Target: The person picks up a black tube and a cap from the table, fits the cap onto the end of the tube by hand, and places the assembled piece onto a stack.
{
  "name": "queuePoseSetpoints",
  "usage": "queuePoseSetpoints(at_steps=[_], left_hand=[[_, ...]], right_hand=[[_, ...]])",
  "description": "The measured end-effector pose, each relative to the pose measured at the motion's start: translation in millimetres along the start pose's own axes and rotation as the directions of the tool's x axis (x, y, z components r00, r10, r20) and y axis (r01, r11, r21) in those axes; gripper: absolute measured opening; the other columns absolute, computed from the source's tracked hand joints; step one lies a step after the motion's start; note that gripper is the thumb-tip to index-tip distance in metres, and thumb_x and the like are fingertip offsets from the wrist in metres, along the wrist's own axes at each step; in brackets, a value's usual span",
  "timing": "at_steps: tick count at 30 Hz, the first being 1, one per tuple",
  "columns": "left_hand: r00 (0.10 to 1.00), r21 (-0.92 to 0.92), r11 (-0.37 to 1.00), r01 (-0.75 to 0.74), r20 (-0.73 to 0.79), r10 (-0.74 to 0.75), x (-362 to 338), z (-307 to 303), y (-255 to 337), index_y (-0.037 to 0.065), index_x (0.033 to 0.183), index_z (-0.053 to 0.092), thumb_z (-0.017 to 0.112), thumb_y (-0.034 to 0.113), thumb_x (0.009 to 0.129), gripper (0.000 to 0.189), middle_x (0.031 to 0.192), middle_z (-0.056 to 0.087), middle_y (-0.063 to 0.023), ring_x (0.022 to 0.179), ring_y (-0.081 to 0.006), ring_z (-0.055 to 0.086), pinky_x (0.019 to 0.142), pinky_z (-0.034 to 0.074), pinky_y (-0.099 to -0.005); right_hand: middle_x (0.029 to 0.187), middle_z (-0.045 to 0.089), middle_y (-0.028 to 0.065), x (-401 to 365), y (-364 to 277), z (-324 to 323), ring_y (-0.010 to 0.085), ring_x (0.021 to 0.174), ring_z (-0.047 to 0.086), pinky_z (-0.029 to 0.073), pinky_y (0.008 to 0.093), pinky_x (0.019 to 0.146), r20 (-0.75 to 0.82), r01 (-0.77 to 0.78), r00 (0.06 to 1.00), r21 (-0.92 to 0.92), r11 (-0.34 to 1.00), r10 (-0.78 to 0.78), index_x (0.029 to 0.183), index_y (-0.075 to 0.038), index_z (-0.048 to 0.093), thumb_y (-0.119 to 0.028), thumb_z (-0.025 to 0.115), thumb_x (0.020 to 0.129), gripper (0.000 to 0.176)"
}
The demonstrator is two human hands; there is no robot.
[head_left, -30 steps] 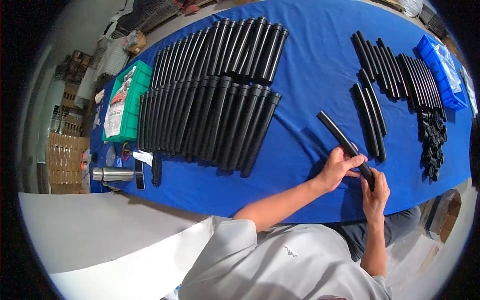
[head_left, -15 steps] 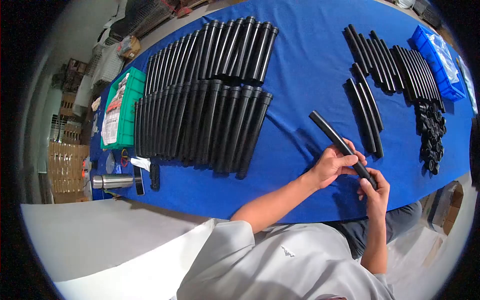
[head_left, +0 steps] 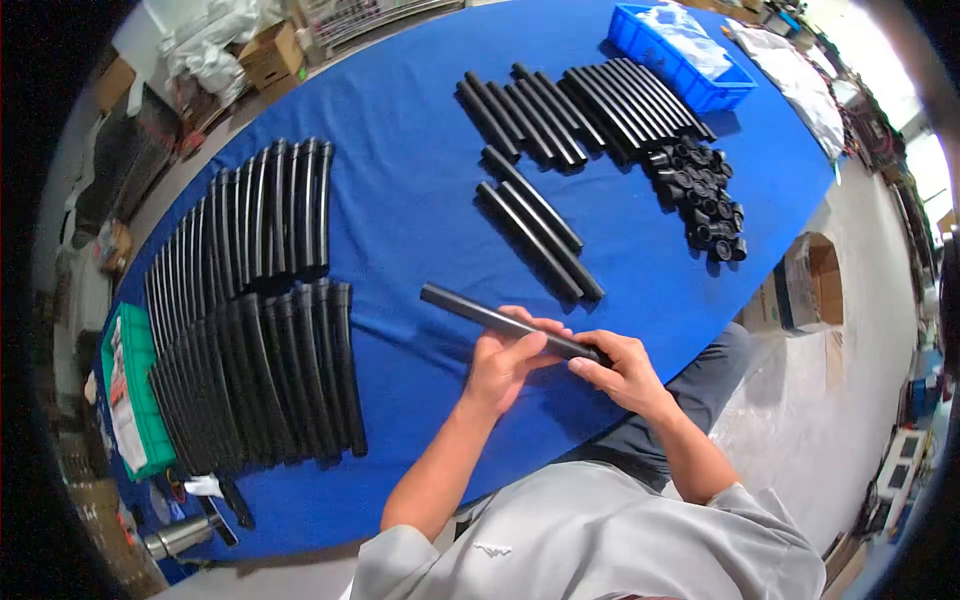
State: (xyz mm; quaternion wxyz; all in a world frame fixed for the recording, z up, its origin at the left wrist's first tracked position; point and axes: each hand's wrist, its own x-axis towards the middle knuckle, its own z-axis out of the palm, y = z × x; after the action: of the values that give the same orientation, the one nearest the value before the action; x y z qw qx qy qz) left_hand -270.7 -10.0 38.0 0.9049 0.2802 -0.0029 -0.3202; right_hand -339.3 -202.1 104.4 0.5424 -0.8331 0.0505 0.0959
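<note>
A black tube (head_left: pixel 465 305) is held at a slant above the blue cloth. My left hand (head_left: pixel 510 362) is wrapped round its middle, with the thumb on top. At the tube's lower right end, my right hand (head_left: pixel 618 372) grips it, fingers closed; that end is partly hidden by the fingers. Just beyond the hands lie several loose black tubes (head_left: pixel 540 240). Farther off are more plain tubes (head_left: pixel 620 105) in rows, and beside them a pile of small black caps (head_left: pixel 700 195).
Two rows of black tubes with collared ends (head_left: pixel 255 370) cover the left of the blue table (head_left: pixel 420 190). A green crate (head_left: pixel 140 390) and a steel bottle (head_left: pixel 180 537) are at the far left. A blue bin (head_left: pixel 680 60) holding clear plastic stands at the back right.
The view has turned to the right, so the table's items appear farther left. Both hands still hold the tube, which now lies flatter in the view. My right hand's fingers have moved round its end.
</note>
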Motion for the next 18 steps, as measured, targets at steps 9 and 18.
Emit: queuePoseSetpoints(at_steps=[9, 18], left_hand=[[1.000, 0.041, 0.999, 0.017, -0.002, -0.017, 0.8, -0.6, 1.3, 0.006, 0.109, 0.052, 0.069, 0.003, 0.093, 0.024, 0.117, 0.066, -0.0256, 0.113, -0.0394, 0.067, 0.090, 0.062, -0.0517], [1.000, 0.018, 1.000, -0.005, -0.011, 0.005, 0.3, -1.1, -3.0, 0.007, 0.113, 0.053, 0.067, 0.003, 0.094, 0.024, 0.118, 0.066, -0.0253, 0.116, -0.0397, 0.065, 0.093, 0.060, -0.0538]], right_hand=[[0.093, 0.065, 0.0167, -3.4, 23.6, 10.7, 0.0345, 0.081, 0.066, 0.053, 0.0385, 0.067, -0.088, 0.317, 0.930, -0.307, 0.897, -0.358, 0.114, -0.001, 0.063, -0.026, 0.075, 0.090, 0.037], [0.080, 0.067, 0.0132, 0.2, 27.2, 12.5, 0.0213, 0.067, 0.065, 0.052, 0.0364, 0.062, -0.179, 0.401, 0.850, -0.391, 0.828, -0.496, 0.112, 0.000, 0.067, -0.025, 0.074, 0.091, 0.034]])
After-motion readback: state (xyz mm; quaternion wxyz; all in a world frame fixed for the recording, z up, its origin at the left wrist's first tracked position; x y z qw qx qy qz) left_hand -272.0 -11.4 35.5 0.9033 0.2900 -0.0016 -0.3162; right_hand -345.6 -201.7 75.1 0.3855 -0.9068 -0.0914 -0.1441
